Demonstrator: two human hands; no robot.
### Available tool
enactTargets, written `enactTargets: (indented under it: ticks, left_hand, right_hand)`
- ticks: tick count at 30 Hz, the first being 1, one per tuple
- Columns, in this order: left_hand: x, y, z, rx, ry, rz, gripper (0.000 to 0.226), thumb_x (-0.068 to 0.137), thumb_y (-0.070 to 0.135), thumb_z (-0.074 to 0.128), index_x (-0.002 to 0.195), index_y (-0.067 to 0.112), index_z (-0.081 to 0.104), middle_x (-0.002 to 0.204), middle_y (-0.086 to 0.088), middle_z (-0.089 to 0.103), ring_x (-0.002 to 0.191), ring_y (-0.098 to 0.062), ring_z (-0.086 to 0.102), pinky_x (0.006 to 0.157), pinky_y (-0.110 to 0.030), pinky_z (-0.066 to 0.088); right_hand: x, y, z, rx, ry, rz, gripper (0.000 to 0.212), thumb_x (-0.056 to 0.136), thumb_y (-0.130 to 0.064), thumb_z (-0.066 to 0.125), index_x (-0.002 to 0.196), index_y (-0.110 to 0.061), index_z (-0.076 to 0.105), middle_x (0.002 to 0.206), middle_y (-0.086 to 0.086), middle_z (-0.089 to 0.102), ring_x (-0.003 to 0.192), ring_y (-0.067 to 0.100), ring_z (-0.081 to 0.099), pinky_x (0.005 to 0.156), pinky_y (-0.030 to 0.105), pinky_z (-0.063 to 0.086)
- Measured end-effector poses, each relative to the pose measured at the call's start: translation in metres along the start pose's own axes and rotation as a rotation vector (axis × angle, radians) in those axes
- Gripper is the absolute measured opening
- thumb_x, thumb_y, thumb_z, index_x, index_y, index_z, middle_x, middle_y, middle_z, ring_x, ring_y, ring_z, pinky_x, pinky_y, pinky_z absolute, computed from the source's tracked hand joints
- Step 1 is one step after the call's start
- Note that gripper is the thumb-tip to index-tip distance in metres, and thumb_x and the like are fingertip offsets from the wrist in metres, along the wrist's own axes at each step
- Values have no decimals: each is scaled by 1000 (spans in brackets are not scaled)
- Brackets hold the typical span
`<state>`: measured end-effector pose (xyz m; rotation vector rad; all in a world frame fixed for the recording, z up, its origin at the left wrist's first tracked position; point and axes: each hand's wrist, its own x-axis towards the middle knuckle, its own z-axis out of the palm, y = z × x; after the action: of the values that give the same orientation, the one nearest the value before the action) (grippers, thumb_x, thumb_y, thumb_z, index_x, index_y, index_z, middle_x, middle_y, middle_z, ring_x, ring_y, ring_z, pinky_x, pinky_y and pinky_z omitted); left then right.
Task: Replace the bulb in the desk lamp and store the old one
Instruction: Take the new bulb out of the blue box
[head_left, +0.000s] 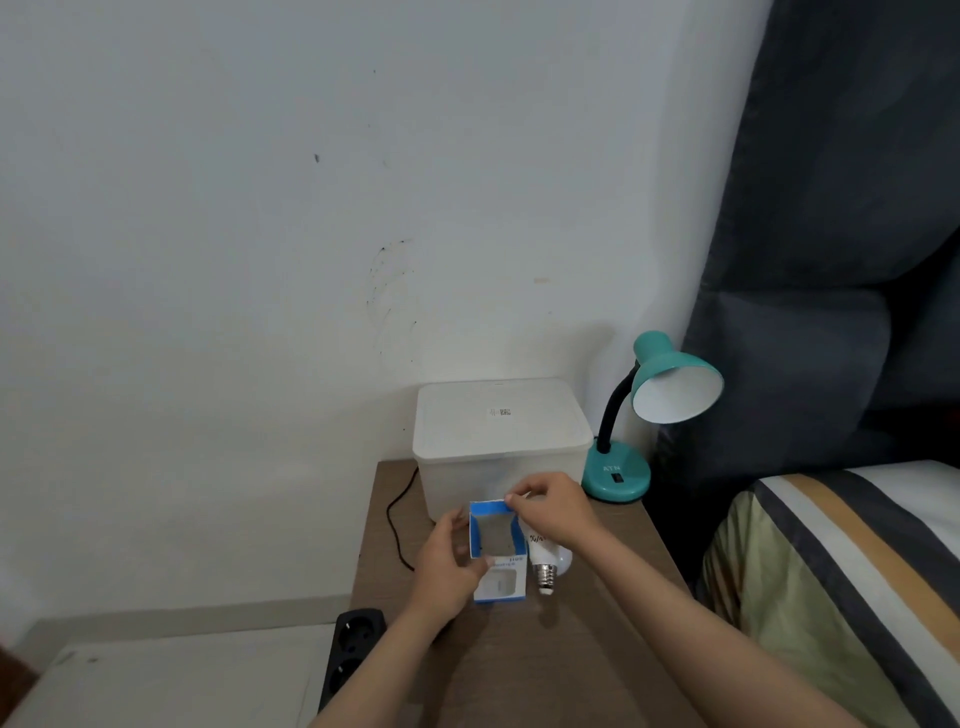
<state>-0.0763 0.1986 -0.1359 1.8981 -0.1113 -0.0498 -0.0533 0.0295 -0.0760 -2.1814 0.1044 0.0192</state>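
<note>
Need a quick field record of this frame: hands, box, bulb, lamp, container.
left hand: grips the side of the bulb box
right hand: pinches the box's top flap
bulb box: blue and white, open, looks empty
bulb: lies on the table beside the box, screw base toward the camera
desk lamp: teal, no bulb visible in the shade
lidded container: closed, behind the box
table: wood-look top

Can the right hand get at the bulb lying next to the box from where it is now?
Probably yes. The right hand pinches the box flap right above the bulb, which lies bare on the table; it would only have to release the flap first.
</note>
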Motion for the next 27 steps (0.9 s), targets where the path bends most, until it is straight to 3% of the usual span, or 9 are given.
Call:
enactTargets:
  ticks: [6, 12, 15, 18, 22, 25, 27]
  left_hand:
    - [0, -3, 1, 45, 16, 66, 59, 76, 6, 72, 124, 29, 46, 120, 10, 55, 108, -6, 55, 92, -26, 49]
    - [0, -5, 4, 140, 56, 98, 32, 76, 4, 72, 106, 17, 66, 111, 5, 54, 108, -12, 55, 74, -10, 51]
    - [1, -5, 4, 180, 51, 104, 30, 78, 8, 71, 107, 14, 67, 116, 7, 49, 110, -11, 51, 78, -12, 51]
    - [1, -4, 4, 224, 63, 114, 28, 79, 10, 70, 107, 14, 67, 117, 9, 45, 111, -9, 49, 86, -16, 49]
    - [1, -4, 6, 269, 76, 124, 27, 81, 13, 69, 107, 18, 66, 123, 4, 51, 113, -11, 49, 74, -7, 47]
    - [0, -3, 10, 331, 104, 152, 26, 83, 14, 66, 109, 19, 63, 123, 0, 49, 117, -15, 46, 65, -2, 45]
    - [-3, -1, 13, 359, 126, 191, 27, 83, 14, 65, 110, 19, 61, 123, 0, 46, 118, -13, 42, 68, 0, 43]
  right_hand:
    - [-20, 16, 7, -131, 14, -72, 16, 76, -30, 67, 89, -27, 75, 92, -11, 73, 84, 4, 65, 77, 27, 57]
    - [-32, 23, 19, -338, 43, -140, 26, 80, -36, 63, 103, -28, 72, 103, -5, 65, 102, 9, 54, 75, 23, 45]
    - [-34, 22, 19, -373, 38, -142, 27, 82, -37, 61, 105, -28, 70, 105, -4, 63, 106, 11, 50, 78, 23, 44]
    - [-35, 20, 17, -337, 24, -141, 27, 83, -34, 61, 107, -25, 71, 102, -7, 64, 101, 7, 52, 73, 20, 42]
    - [-36, 20, 13, -182, 39, -78, 28, 84, -33, 60, 104, -19, 73, 106, -6, 71, 97, 9, 65, 75, 19, 49]
    - [-37, 21, 7, -32, 90, 15, 20, 87, -30, 59, 88, -17, 75, 86, -5, 71, 78, 7, 63, 63, 15, 45]
    - [-37, 21, 3, 80, 129, 69, 21, 87, -29, 60, 77, -17, 74, 75, -2, 70, 70, 9, 61, 59, 18, 45]
